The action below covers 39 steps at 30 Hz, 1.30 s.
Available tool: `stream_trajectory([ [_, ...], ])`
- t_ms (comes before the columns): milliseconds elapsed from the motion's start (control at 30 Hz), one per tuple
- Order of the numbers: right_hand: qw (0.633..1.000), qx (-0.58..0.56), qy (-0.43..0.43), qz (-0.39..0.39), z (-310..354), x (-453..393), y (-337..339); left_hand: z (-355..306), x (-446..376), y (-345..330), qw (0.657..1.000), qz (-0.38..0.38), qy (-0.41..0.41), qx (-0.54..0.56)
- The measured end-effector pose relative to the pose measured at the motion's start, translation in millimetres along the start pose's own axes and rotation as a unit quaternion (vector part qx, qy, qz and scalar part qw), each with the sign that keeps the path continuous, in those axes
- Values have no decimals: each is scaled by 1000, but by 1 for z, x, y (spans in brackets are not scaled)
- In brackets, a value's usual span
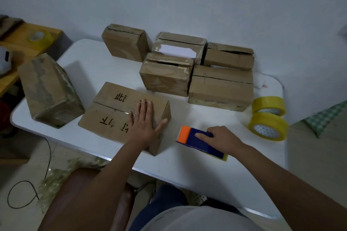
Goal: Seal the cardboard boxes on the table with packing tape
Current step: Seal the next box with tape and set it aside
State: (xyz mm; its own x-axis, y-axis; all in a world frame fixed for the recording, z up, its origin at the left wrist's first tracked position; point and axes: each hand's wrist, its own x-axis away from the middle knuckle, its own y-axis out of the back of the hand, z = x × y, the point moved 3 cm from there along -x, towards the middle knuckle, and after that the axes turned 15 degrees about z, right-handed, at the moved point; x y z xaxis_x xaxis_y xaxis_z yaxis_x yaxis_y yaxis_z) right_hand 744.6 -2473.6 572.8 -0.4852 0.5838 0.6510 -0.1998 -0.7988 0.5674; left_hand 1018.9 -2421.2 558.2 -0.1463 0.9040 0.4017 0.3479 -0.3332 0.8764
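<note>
A flat cardboard box with black printed characters (112,110) lies near the front of the white table (90,56), its two top flaps meeting in a seam. My left hand (145,122) rests flat on its right end, fingers spread. To the right, my right hand (221,139) grips a blue tape dispenser with an orange front (195,141) that sits on the table. Several more cardboard boxes (219,90) stand in a cluster at the back, some with loose flaps. A box wrapped in tape (49,90) sits at the left edge.
Two yellow tape rolls (268,125) stand at the table's right edge. Another tape roll (40,38) lies on a wooden side table at the far left. A brown chair (78,193), a black cable and crumpled tape scraps are on the floor at the left.
</note>
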Motion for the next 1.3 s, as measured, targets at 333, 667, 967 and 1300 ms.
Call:
stream_trajectory([
  [333, 1000, 13, -10, 5, 44, -2, -13, -7, 3, -1, 998, -27, 21, -59],
  [667, 995, 81, -58, -19, 90, -29, -15, -6, 3, -4, 997, -31, 13, -63],
  [967, 990, 101, -97, 4, 107, -45, 7, -1, 3, -5, 997, -17, -2, -76],
  [1300, 970, 156, -159, -94, 41, -41, 5, 16, 16, -7, 993, 29, -58, -98],
])
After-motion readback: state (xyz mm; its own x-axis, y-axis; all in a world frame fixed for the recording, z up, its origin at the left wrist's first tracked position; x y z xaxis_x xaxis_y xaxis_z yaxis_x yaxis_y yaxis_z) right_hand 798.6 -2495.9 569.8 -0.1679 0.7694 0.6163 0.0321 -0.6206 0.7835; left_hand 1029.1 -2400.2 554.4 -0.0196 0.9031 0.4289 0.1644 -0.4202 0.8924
